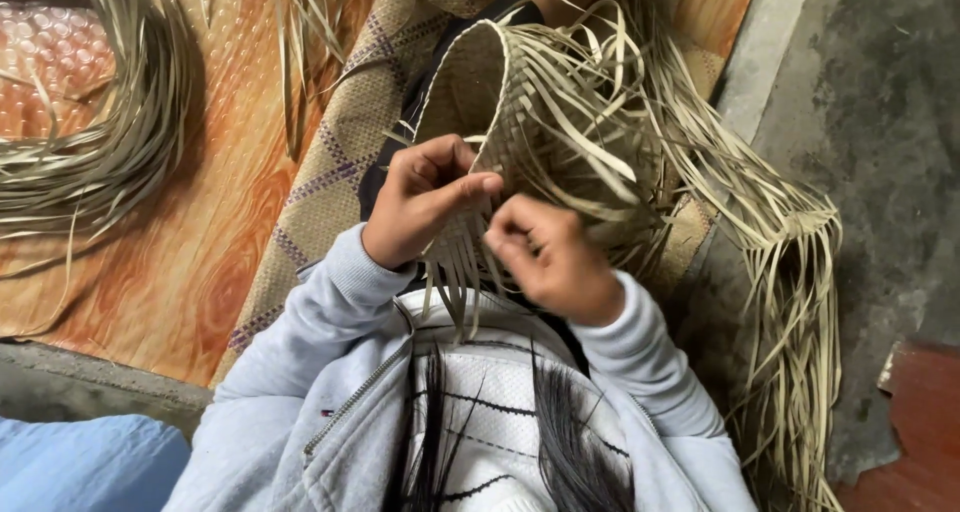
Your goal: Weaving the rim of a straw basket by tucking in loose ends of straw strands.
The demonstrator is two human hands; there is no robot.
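Left hand (pixel 425 200) pinches pale strips at the rim of the half-woven basket (pixel 520 102) on the lap, right hand (pixel 548 255) curled tight beside it, pinching more strips, loose strands (pixel 790 272) spilling onto the concrete floor (pixel 880 102).

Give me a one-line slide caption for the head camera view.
Both hands, left hand and right hand, plait pale straw strips at the edge of a half-woven basket.

Pale tan half-woven basket (pixel 530 102); beige mat (pixel 330 172) with purple checked lines; orange wood-grain floor sheet (pixel 170 272); light grey hoodie (pixel 330 392).
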